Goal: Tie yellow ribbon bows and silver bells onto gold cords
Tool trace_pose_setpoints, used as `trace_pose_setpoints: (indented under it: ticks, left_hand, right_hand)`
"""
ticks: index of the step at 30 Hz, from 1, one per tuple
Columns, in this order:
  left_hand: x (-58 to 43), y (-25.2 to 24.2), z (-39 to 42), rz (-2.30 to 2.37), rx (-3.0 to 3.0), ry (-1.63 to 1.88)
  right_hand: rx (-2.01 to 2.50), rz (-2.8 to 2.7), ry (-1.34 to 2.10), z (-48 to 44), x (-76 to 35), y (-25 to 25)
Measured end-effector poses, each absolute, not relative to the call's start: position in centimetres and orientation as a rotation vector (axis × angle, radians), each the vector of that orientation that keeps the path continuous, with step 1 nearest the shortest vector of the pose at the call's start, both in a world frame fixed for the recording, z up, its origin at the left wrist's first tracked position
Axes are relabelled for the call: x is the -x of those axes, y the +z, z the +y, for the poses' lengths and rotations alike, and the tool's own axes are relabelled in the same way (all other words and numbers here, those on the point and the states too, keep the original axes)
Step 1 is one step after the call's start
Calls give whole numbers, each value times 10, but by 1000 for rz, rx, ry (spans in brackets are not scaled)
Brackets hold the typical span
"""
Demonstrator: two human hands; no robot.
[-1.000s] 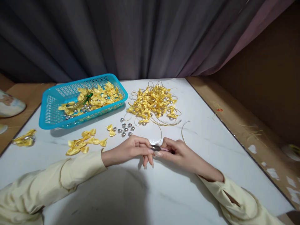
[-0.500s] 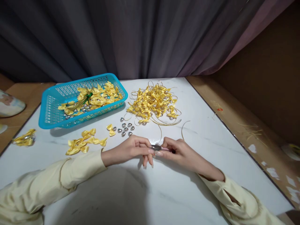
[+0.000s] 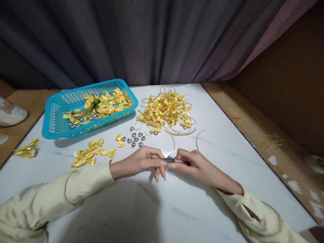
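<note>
Both hands are meeting at the near middle of the white marble-patterned counter [image 3: 141, 209]. The left hand [image 3: 141, 162] is pinching the left end of a small, slender silvery piece [image 3: 167, 159] between thumb and forefinger, while its other fingers are curling down to the counter. The right hand [image 3: 196, 166] is pinching the right end in the same way. The piece is lying just above the counter, with its long axis running left to right. It is too small to identify.

Just beyond the hands, silver heart-shaped beads [image 3: 136, 139] are lying scattered. Loose yellow satin bows [image 3: 88, 154] are lying to their left. A turquoise plastic basket [image 3: 54, 114] is sitting at far left, and a heap of yellow bows on gold wire [image 3: 167, 109] at far centre.
</note>
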State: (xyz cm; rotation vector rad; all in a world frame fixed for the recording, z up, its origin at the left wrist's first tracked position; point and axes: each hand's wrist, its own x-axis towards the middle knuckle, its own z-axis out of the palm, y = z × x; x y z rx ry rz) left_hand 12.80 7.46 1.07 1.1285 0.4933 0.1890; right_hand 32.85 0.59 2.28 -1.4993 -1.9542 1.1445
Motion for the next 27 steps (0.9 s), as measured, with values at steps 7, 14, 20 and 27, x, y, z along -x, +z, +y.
trace_pose_setpoints:
  ticks: [7, 14, 20, 27]
  left_hand:
    - [-127, 9, 75, 487, -1091, 219]
    - [-127, 10, 76, 471, -1112, 195]
    - [-125, 13, 77, 484, -1217, 154]
    - [-124, 10, 56, 590, -1630, 373]
  right_hand:
    - [1561, -1805, 1056, 11, -336, 26]
    - [2294, -1787, 139, 22, -357, 17]
    - [2765, -1715, -202, 25, -372, 17]
    - [2817, -1650, -225, 26, -375, 15]
